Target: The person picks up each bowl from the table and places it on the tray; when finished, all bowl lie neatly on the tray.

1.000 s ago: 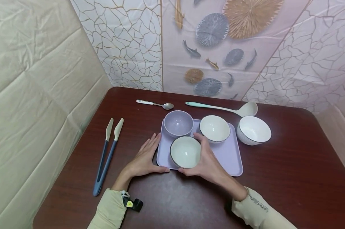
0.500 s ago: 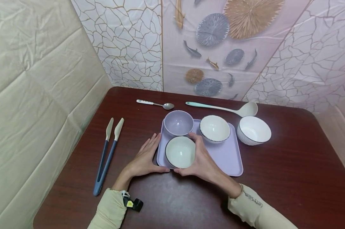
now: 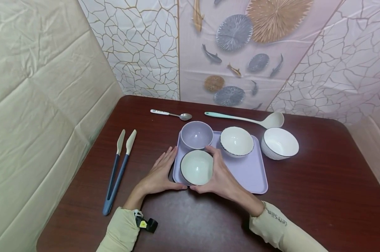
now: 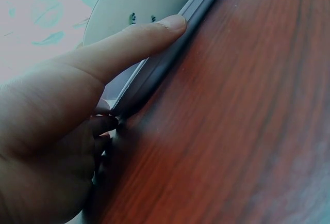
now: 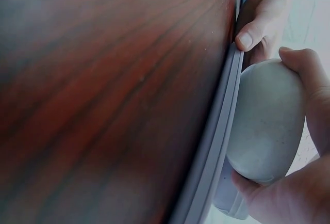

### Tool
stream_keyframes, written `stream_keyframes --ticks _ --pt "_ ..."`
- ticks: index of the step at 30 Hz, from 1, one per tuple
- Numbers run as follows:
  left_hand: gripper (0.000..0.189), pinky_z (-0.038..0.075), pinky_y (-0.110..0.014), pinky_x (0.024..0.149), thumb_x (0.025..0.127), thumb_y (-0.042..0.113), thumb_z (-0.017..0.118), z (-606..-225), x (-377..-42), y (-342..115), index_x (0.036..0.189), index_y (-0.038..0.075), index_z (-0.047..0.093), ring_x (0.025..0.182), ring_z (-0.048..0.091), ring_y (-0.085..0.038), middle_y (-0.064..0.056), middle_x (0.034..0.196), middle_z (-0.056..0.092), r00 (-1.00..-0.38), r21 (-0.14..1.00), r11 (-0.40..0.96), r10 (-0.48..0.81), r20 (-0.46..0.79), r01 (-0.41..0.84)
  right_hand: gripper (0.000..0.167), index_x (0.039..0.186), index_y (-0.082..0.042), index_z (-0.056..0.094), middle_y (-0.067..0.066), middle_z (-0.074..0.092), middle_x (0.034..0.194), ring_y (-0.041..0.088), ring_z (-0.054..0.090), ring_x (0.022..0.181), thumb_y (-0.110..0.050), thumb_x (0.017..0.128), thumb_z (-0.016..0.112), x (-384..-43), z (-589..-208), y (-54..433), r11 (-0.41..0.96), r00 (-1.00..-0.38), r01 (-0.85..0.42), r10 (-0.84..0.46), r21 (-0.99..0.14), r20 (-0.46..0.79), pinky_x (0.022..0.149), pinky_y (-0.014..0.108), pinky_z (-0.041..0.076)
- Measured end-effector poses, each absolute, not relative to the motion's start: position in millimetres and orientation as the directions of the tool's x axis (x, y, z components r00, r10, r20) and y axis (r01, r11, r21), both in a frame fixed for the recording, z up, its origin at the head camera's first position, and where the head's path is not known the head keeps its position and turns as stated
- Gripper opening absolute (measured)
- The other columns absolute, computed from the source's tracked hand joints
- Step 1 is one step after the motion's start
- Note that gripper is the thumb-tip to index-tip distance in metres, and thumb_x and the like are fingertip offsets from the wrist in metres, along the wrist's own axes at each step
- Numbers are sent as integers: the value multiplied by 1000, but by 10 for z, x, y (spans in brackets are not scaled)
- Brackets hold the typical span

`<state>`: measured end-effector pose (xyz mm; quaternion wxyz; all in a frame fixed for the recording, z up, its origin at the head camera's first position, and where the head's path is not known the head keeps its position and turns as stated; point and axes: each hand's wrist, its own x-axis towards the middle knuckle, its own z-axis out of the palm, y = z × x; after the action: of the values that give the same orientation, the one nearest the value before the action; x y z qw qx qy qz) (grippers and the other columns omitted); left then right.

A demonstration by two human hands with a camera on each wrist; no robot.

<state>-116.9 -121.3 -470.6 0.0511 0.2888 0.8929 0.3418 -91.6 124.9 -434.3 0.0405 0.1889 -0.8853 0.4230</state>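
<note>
A white bowl with a dark rim point(image 3: 196, 168) stands upright on the front left part of the lilac tray point(image 3: 248, 176). My right hand point(image 3: 220, 178) grips this bowl from its right side, fingers behind and thumb in front. In the right wrist view the bowl's pale outer wall point(image 5: 268, 121) shows between thumb and fingers. My left hand point(image 3: 160, 175) rests at the tray's front left corner, fingers straight along the left edge. Its thumb point(image 4: 142, 43) lies along the front edge. Behind the held bowl sits a lilac bowl point(image 3: 197, 135); a speckled-rim white bowl point(image 3: 236, 141) stands farther right.
Another white bowl point(image 3: 279, 144) stands on the table just right of the tray. Behind lie a ladle point(image 3: 272, 121) with a mint handle and a small spoon point(image 3: 185, 117). Blue-handled tongs point(image 3: 117, 178) lie at the left. Fabric-covered walls bound the table's back and left.
My right hand has slid the dark-rimmed white bowl leftward across the tray, toward my left hand. The left hand and the other bowls have stayed in place.
</note>
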Motion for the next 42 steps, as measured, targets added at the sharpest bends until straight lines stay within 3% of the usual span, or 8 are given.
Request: stream_keyframes --ticks 16,23,26,30,32,34,37,42 --pt "128 7 -45 118 69 55 84 -4707 -1171 -1213 156 0 9 148 5 -29 -15 162 12 -823 636 593 555 121 493 128 147 -6 22 6 31 146 19 39 129 -45 49 95 -938 -4347 1232 557 -921 -374 -319 -741 224 105 40 37" --pt "128 7 -44 118 69 55 84 -4703 -1167 -1208 156 -1 9 148 5 -29 -16 161 12 -822 631 594 555 126 499 129 148 -4 22 10 30 145 24 34 133 -54 52 92 -900 -4302 1261 581 -889 -455 -336 -675 310 108 42 34" --pt "128 7 -44 118 68 55 85 -4704 -1157 -1206 156 0 9 148 5 -28 -15 161 12 -825 634 595 552 124 493 109 145 -4 32 7 37 141 24 39 130 -47 63 90 -847 -4241 1358 584 -875 -485 -327 -651 358 107 42 36" --pt "129 7 -45 118 68 56 85 -4691 -1147 -1201 156 0 10 148 5 -29 -15 162 12 -826 643 590 550 123 488 57 126 -7 57 0 57 123 17 55 115 -23 78 83 -755 -4109 1667 543 -807 -590 -374 -598 456 100 30 43" --pt "129 7 -45 118 68 56 84 -4686 -1146 -1201 156 0 10 148 5 -28 -15 162 12 -826 645 588 550 123 487 38 115 -9 65 -4 64 113 13 60 106 -12 81 79 -708 -4039 1876 513 -762 -647 -415 -564 497 95 23 44" --pt "129 7 -45 118 67 57 84 -4685 -1150 -1201 156 0 10 149 5 -28 -15 162 12 -827 646 589 549 120 486 32 108 -11 69 -5 67 104 12 63 97 -3 79 78 -650 -3987 2107 499 -732 -681 -436 -536 524 89 18 46" --pt "129 7 -45 118 67 57 84 -4689 -1152 -1200 156 0 10 149 5 -28 -14 162 11 -827 639 595 550 118 487 32 104 -14 70 -9 67 100 10 64 92 1 78 79 -545 -3938 2464 561 -777 -628 -421 -540 468 84 14 45" --pt "128 7 -46 118 68 55 85 -4687 -1146 -1202 156 0 10 148 5 -28 -14 162 11 -827 652 586 549 118 482 27 104 -21 70 -15 68 96 4 64 88 -8 82 79 -432 -3940 3019 716 -901 -432 -322 -549 290 77 13 49"
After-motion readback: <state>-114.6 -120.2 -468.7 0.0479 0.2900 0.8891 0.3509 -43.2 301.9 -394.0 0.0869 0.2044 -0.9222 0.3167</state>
